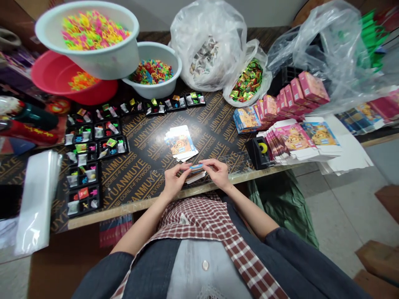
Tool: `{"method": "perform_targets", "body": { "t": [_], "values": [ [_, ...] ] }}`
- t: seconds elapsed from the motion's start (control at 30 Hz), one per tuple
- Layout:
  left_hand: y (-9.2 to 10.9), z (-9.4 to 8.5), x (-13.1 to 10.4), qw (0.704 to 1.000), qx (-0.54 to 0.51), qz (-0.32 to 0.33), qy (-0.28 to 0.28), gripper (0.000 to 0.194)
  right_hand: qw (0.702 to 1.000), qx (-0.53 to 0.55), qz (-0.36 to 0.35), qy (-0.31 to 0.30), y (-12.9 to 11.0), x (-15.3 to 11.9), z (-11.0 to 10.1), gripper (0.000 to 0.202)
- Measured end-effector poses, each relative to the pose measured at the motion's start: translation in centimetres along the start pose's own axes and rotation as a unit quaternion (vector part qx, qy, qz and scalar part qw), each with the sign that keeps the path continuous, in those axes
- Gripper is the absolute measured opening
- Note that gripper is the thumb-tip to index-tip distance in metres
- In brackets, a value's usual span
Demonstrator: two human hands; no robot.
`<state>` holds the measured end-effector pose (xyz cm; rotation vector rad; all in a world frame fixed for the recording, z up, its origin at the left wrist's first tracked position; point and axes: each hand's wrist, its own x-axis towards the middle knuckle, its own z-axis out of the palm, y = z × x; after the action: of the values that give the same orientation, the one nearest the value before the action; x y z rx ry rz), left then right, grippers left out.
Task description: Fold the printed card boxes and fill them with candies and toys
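Note:
Between both hands, close to the table's front edge, is a small printed carton (196, 167) with a blue edge and a white flap hanging below. My left hand (176, 178) pinches its left end between thumb and fingers. At the other end, my right hand (217, 172) grips it the same way. Fingers hide part of the carton, so how far it is folded cannot be made out. Just beyond the hands lies a small stack of flat printed cartons (181, 143) with white flaps.
Black compartment trays (112, 146) with small wrapped items line the left and back. Behind them stand a white tub (124, 62), a red basin (46, 77) and plastic bags (177, 54). At right are pink boxes (313, 89), a tape dispenser (257, 155) and flat cartons (294, 137).

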<state>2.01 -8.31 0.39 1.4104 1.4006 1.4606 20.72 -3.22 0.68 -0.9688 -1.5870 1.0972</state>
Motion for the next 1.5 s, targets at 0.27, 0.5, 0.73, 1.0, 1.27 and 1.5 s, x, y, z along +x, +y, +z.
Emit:
{"method": "perform_targets", "body": {
  "t": [0.27,0.5,0.73,1.0,1.27,1.5],
  "values": [
    [-1.2,-1.2,-0.2,0.959,0.189,0.198,-0.069,0.012,0.987,-0.062,-0.074,-0.128,1.3,0.1,-1.4,0.012],
    [0.6,1.5,2.4,0.925,0.290,0.200,-0.145,0.023,0.940,-0.296,-0.030,0.169,1.2,-1.7,-9.8,0.029],
    [-0.2,4.0,3.0,0.874,0.344,0.300,-0.170,0.045,0.871,-0.374,0.166,0.273,4.3,-2.9,-22.2,0.019],
    [-0.4,4.5,3.0,0.849,0.377,0.338,-0.152,0.048,0.897,-0.299,0.147,0.290,5.2,-2.0,-22.4,0.009],
    [-0.4,4.6,3.3,0.865,0.352,0.331,-0.133,0.036,0.882,-0.185,0.172,0.398,7.0,-5.2,-21.0,0.017],
    [-1.3,4.6,3.3,0.879,0.328,0.320,-0.129,0.025,0.864,-0.180,0.166,0.440,7.3,-5.6,-20.2,0.030]
  ]
}}
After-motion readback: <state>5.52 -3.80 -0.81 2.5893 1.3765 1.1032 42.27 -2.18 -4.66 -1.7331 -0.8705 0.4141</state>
